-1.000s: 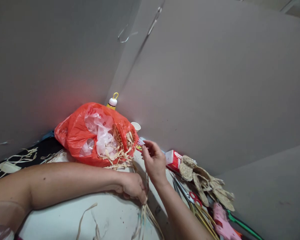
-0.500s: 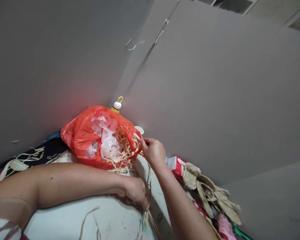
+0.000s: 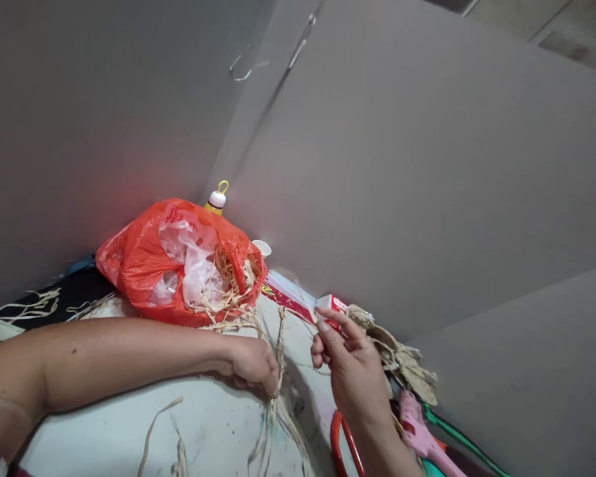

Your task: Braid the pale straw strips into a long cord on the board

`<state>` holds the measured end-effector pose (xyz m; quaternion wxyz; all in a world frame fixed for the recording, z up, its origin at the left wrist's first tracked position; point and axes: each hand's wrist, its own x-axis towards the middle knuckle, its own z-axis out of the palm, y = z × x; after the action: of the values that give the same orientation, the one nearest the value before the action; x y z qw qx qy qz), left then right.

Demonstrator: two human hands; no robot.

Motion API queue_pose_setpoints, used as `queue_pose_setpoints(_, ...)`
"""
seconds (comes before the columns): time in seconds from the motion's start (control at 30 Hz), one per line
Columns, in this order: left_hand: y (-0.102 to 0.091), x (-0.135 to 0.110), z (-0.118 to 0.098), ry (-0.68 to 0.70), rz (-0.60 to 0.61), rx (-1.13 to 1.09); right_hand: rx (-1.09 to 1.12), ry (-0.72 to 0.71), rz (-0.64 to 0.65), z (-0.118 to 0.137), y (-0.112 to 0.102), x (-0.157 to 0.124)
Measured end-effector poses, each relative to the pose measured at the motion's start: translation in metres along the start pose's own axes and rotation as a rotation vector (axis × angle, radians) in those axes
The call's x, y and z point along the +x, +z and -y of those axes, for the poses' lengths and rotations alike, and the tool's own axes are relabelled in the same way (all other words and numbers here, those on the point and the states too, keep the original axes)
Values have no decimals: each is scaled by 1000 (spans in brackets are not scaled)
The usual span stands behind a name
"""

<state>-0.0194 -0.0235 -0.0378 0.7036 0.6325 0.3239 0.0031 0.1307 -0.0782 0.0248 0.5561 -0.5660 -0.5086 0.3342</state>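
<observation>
My left hand (image 3: 255, 364) reaches in from the left and pinches a bundle of raffia strands (image 3: 273, 421). A thin twisted or braided length of raffia (image 3: 281, 338) runs up from its fingertips, while loose ends spread below over the white tabletop (image 3: 218, 424). To the right, my right hand (image 3: 350, 361) is raised, thumb and index finger brought together at the tips. Whatever lies between them is too thin and blurred to name. Beyond both hands, a red plastic bag (image 3: 139, 265) gapes, with pale raffia (image 3: 246, 275) and clear plastic inside.
A yellow bottle with a white cap (image 3: 217, 199) and a white cup (image 3: 261, 248) stand behind the bag by the grey wall. Rightward lie a red-and-white box (image 3: 332, 303), woven pieces (image 3: 407, 364), a red loop handle (image 3: 336, 434) and a pink glue gun (image 3: 417, 424).
My right hand has moved from the bag's mouth down and right, away from the raffia there. The left hand keeps its hold on the bundle. The whole view has shifted slightly.
</observation>
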Motion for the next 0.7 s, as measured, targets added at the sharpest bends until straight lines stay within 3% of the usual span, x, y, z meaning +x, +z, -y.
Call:
queue_pose_setpoints(0.17, -1, 3, 2, 10, 7, -1, 117, 98, 2, -8, -19, -15)
queue_pose_setpoints(0.27, -1, 2, 1, 8, 4, -4, 63, 81, 24, -7, -30, -21)
queue_pose_setpoints(0.53, -1, 1, 0, 18, 4, 2, -158, 32, -72, -3, -63, -36)
queue_pose_setpoints(0.7, -2, -2, -4, 18, 16, 14, 91, 267, -9, 12, -54, -49)
